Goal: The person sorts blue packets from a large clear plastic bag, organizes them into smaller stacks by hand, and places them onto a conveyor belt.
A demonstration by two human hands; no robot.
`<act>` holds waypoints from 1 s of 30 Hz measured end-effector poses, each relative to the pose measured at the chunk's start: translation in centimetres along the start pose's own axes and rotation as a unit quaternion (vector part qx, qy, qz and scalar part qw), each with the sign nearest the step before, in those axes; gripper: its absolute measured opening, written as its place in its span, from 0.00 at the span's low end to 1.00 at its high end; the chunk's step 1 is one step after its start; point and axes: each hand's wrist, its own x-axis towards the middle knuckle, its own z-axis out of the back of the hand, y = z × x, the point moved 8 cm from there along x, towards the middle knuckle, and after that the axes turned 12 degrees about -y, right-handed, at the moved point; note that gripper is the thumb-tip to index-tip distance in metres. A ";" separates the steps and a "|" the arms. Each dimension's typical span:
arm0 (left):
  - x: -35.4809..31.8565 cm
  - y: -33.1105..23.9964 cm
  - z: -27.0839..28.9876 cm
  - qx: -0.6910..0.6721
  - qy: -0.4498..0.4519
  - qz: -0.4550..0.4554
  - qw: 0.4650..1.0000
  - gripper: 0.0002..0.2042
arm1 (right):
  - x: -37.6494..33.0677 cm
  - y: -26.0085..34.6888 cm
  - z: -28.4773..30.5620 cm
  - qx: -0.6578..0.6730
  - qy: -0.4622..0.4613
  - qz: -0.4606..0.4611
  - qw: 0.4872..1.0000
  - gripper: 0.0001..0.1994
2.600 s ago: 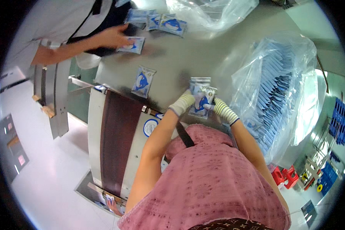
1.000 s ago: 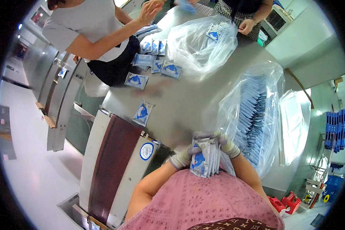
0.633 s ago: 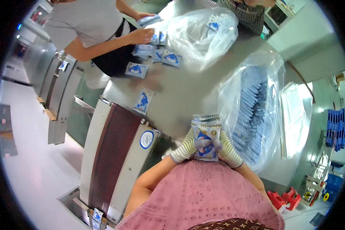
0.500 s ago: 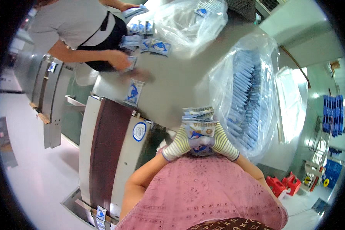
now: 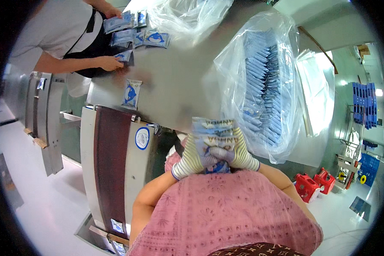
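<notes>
Holding a stack of small blue-and-white printed sachets (image 5: 212,135) between them, the left hand (image 5: 191,157) and right hand (image 5: 239,152), both in striped knit gloves, wrap their fingers (image 5: 219,153) closed around its lower half. Stack sits at the grey tabletop's (image 5: 179,85) six o'clock edge; a clear plastic bag of blue packets (image 5: 264,85) lies at its two o'clock.

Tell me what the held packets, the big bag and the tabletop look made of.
Stack of blue-and-white packets: probably glossy plastic film, shiny print. Big clear bag: thin transparent plastic, crinkled with glare. Grey tabletop: likely brushed metal, dull sheen.
</notes>
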 end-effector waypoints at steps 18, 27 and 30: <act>1.7 5.1 -0.3 -0.450 -0.071 0.296 0.839 0.32 | 2.3 -2.4 5.6 0.154 -0.035 -0.210 0.965 0.34; -0.2 5.9 2.3 -0.214 -0.153 0.220 0.939 0.30 | 2.5 -6.6 5.8 0.260 -0.034 -0.270 0.926 0.37; -1.6 7.8 2.9 -0.296 -0.176 0.284 0.895 0.26 | 2.4 -5.4 4.6 0.280 0.000 -0.261 0.924 0.40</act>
